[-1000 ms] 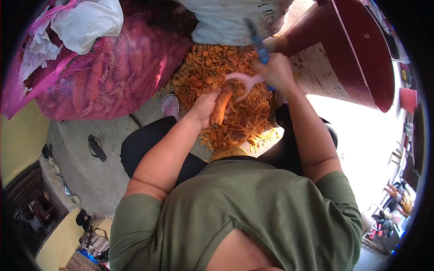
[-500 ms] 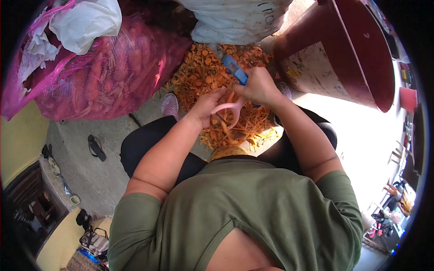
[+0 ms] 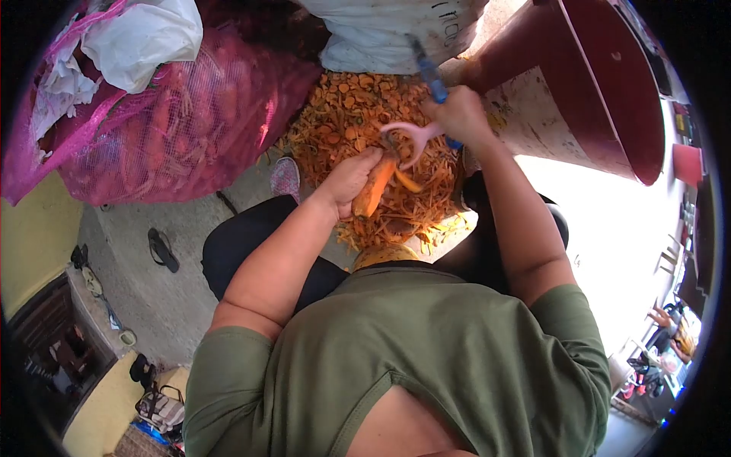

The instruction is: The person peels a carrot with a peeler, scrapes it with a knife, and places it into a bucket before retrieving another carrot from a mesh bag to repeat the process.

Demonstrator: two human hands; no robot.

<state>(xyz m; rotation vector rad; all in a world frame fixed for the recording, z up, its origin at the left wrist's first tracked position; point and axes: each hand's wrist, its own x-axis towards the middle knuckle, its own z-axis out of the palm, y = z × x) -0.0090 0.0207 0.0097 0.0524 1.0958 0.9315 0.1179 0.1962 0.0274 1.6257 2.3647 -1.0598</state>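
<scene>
My left hand (image 3: pixel 349 181) is closed around a carrot (image 3: pixel 371 194) whose bright orange, peeled side faces up. In my right hand (image 3: pixel 463 116) is a pink Y-shaped peeler (image 3: pixel 419 139), its head right at the carrot's far end. A strip of peel (image 3: pixel 408 181) hangs beside the carrot. The same right hand also grips a blue-handled tool (image 3: pixel 431 79) that looks like a knife, its narrow dark end pointing up and away. Beneath both hands spreads a heap of orange peels and cut slices (image 3: pixel 343 114) on the floor.
A pink mesh sack of carrots (image 3: pixel 190 122) stands at the left, with white plastic (image 3: pixel 145 42) on top. Far ahead is a white sack (image 3: pixel 381 38). To the right leans a big dark-red bucket (image 3: pixel 609 99). One dark flip-flop (image 3: pixel 162 250) lies on the concrete floor.
My right hand has moved up and to the right with the peeler and the blue-handled tool. The carrot in my left hand now shows more plainly, with a strip of peel beside it.
</scene>
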